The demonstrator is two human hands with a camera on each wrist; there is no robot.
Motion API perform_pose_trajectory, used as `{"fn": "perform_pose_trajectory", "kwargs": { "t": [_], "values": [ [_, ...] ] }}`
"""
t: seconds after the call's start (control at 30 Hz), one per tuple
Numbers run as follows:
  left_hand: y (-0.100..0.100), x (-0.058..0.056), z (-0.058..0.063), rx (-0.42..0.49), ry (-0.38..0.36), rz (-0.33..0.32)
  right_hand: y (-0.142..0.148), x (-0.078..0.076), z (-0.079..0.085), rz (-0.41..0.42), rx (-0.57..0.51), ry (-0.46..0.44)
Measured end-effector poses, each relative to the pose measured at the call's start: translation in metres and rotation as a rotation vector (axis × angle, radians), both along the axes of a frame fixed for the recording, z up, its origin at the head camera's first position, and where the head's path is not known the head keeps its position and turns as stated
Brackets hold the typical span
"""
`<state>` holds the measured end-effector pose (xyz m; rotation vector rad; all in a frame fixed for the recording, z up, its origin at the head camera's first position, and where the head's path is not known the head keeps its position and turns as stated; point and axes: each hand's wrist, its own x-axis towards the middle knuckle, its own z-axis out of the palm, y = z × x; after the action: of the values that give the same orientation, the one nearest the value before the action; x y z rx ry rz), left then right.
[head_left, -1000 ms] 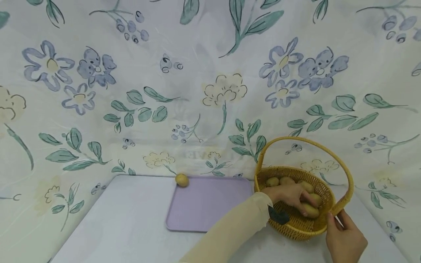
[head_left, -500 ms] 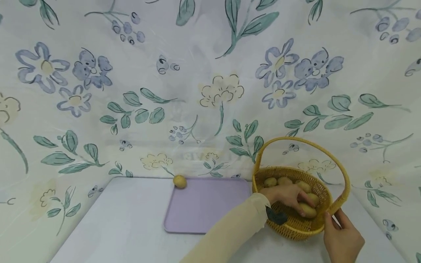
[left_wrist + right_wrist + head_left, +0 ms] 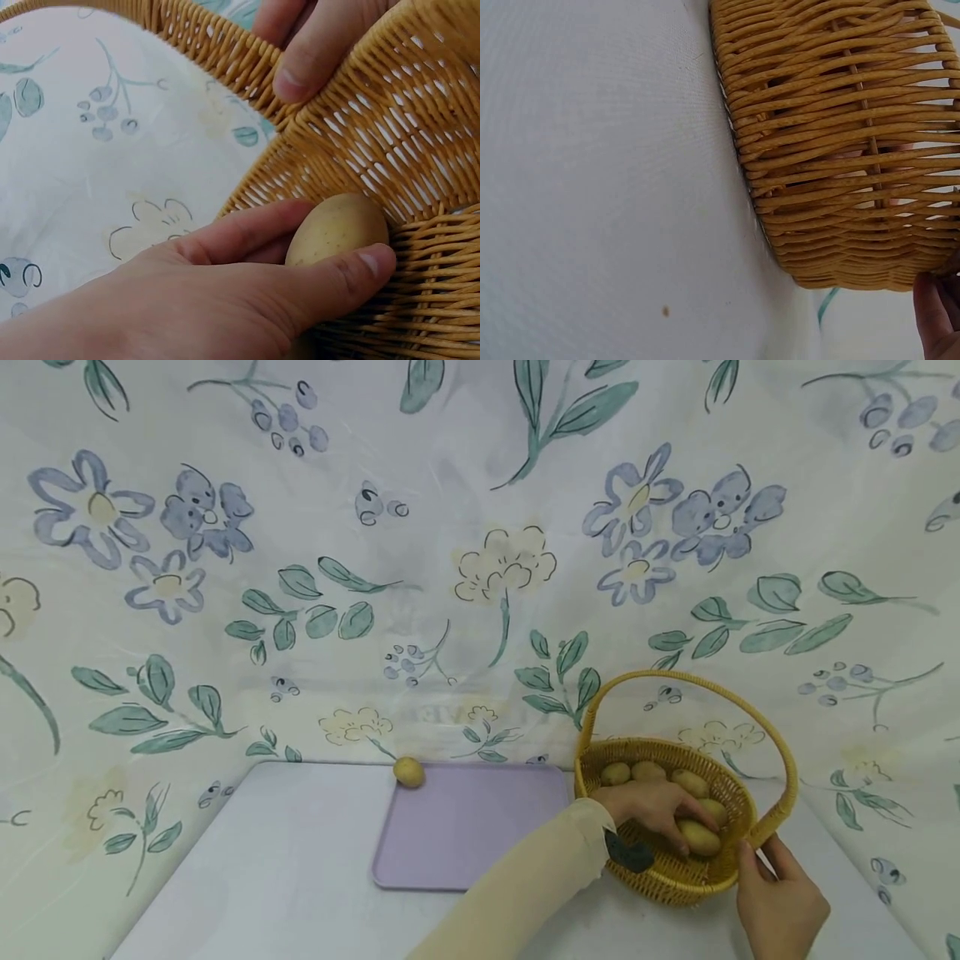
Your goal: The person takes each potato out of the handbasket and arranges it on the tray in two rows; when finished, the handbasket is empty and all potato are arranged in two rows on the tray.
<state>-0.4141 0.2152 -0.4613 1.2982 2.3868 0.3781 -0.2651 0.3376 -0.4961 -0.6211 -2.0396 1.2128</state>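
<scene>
Fingers of the left hand (image 3: 652,806) reach down into the wicker basket (image 3: 667,893) and hold a potato (image 3: 699,837); the left wrist view shows the thumb laid across its near side and a finger along the opposite side, with the yellowish, lightly speckled skin showing between them. This potato is inside the basket, toward the end nearest the right hand (image 3: 783,893), close to the woven wall. Right-hand fingers grip the basket where the foot of its tall arched handle (image 3: 701,681) meets the rim, the thumb pressed on the inner side and other fingers outside. Four more potatoes (image 3: 690,783) lie in the basket beyond the left hand, in a row along the far wall, the rightmost just behind the held one. Across the table (image 3: 300,827), to the left of the basket, lies a shallow lilac tray (image 3: 450,843), rectangular with rounded corners; a lone potato (image 3: 408,772) sits at its far left corner. A cream sleeve (image 3: 525,877) covers the left forearm, passing in front of the tray's near right part, and a dark object (image 3: 628,850) shows at the cuff. Behind everything hangs a pale backdrop (image 3: 450,460) printed with blue and cream flowers and green leaves.
</scene>
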Motion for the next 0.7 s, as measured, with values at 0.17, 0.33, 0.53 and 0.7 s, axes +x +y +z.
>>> {"fn": "perform_pose_trajectory", "kwargs": {
  "t": [0.17,0.33,0.53,0.7],
  "values": [
    [-0.0002,-0.0014,-0.0028,0.016,0.001,-0.010,-0.0008,-0.0004,0.0003,-0.004,0.004,0.015],
    [0.0006,-0.0019,-0.0032,0.005,0.024,-0.035,-0.0015,0.0013,0.0001,-0.011,-0.007,0.002],
    [-0.0011,-0.0024,-0.0031,0.035,0.012,-0.039,-0.0028,0.0008,0.0010,-0.004,-0.017,0.001],
    [-0.0019,-0.0027,-0.0037,0.053,0.014,-0.039,-0.0031,0.0004,0.0041,-0.009,-0.008,-0.021]
  ]
}}
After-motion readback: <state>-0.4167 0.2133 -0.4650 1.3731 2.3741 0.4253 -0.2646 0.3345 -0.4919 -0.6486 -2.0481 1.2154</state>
